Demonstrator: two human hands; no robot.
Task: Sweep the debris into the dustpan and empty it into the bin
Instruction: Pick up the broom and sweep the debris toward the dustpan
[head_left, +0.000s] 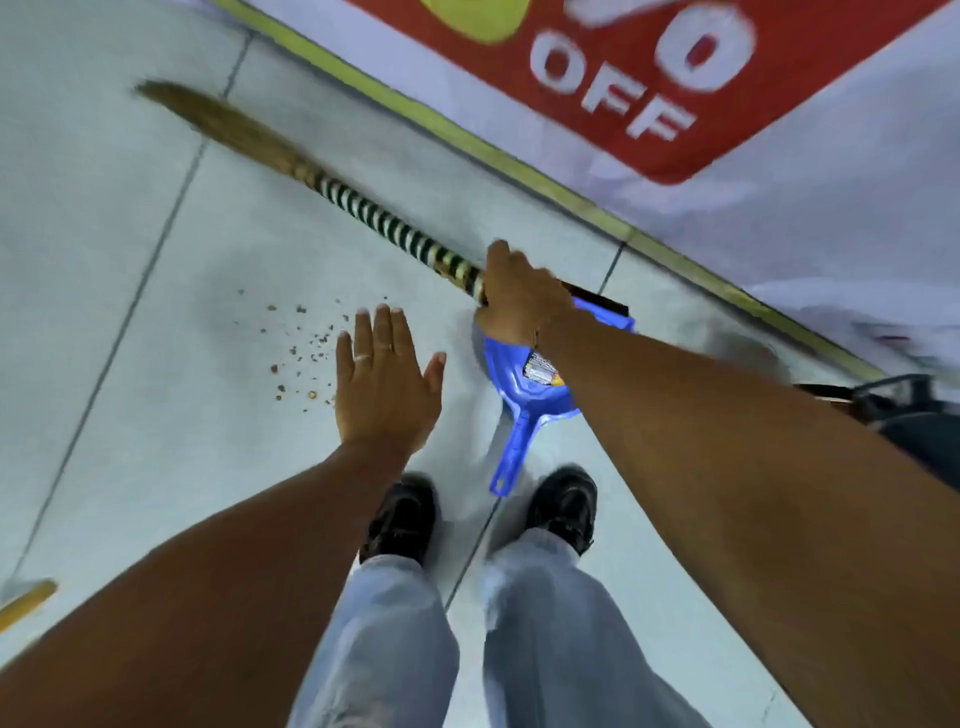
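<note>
A grass broom (363, 208) with a black-and-white striped handle stretches from centre to upper left, its brown bristles near the far tiles. My right hand (519, 296) is shut on the handle's near end. A blue dustpan (524, 400) lies on the floor under my right wrist, its handle pointing toward my feet. Small brown debris (306, 348) is scattered on the white tiles left of my left hand (384, 384), which hovers open, palm down, holding nothing.
My two black shoes (405, 519) stand just behind the dustpan handle. A banner (649, 88) with a red "OFF" panel and a yellow-green edge runs along the upper right. A dark object (909, 410) sits at the right edge. A yellow stick end (31, 603) shows lower left.
</note>
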